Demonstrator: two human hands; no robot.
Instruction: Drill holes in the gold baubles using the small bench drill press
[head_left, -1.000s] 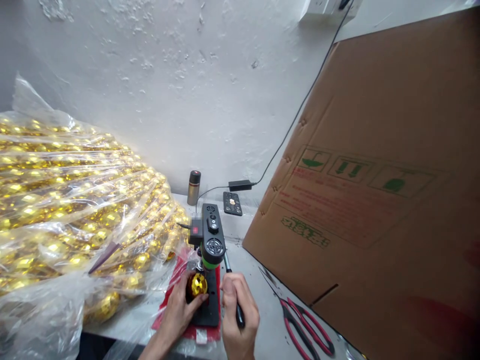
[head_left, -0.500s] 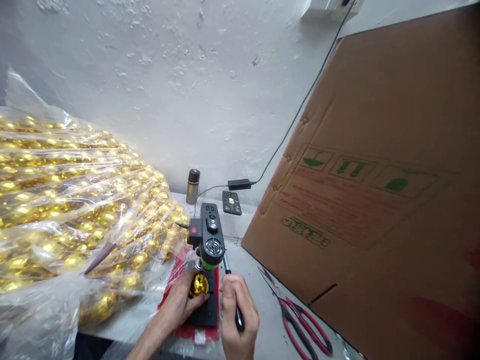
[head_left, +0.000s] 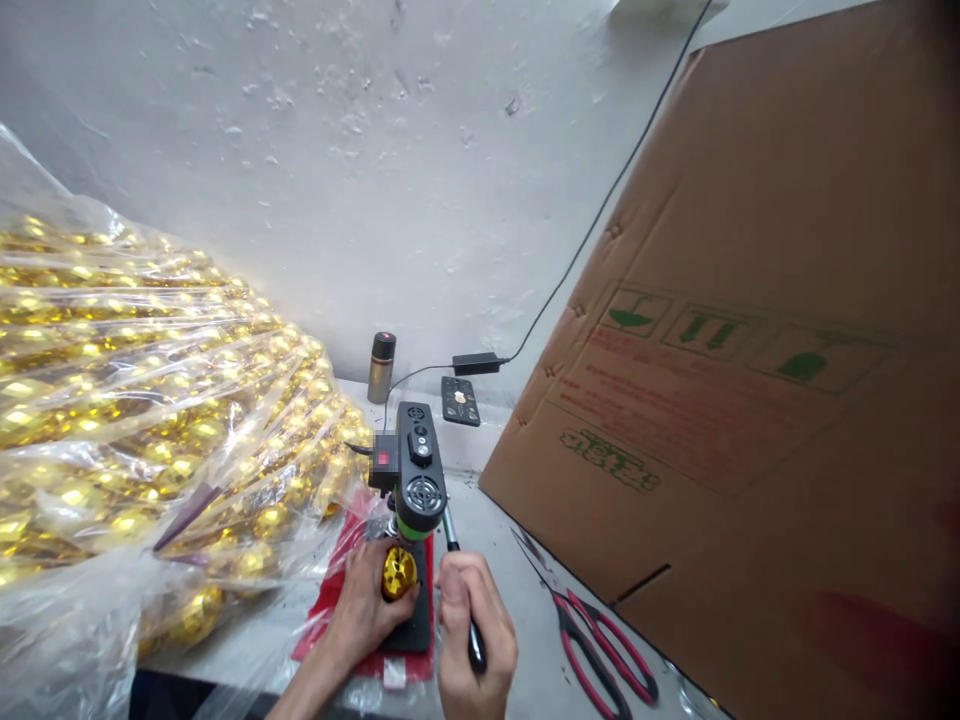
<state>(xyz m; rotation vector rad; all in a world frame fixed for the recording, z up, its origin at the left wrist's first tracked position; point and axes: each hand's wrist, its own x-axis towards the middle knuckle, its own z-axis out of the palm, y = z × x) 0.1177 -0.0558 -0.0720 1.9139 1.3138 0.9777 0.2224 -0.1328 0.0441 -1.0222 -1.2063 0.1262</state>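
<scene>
My left hand (head_left: 369, 598) holds a shiny gold faceted ball (head_left: 399, 573) between thumb and fingers. The ball sits under the head of a small black bench drill press (head_left: 421, 470) with a green ring; the exact contact point is hard to see. My right hand (head_left: 475, 632) is wrapped round the black-gripped lever (head_left: 477, 650) on the press's right side. Beneath lies the dark base (head_left: 414, 635) of the press, on a red plastic sheet (head_left: 322, 620).
A clear plastic bag (head_left: 172, 400) full of gold balls fills the left. Red-handled scissors (head_left: 600, 650) lie at the right, by a large cardboard box (head_left: 720, 300). Behind the press are a bottle (head_left: 381, 368), a phone (head_left: 460, 401) and a power adapter (head_left: 477, 363) with its cable.
The view has shifted slightly. The ball has turned in my left hand, and a dark mark now shows on its top. My right hand stays on the lever.
</scene>
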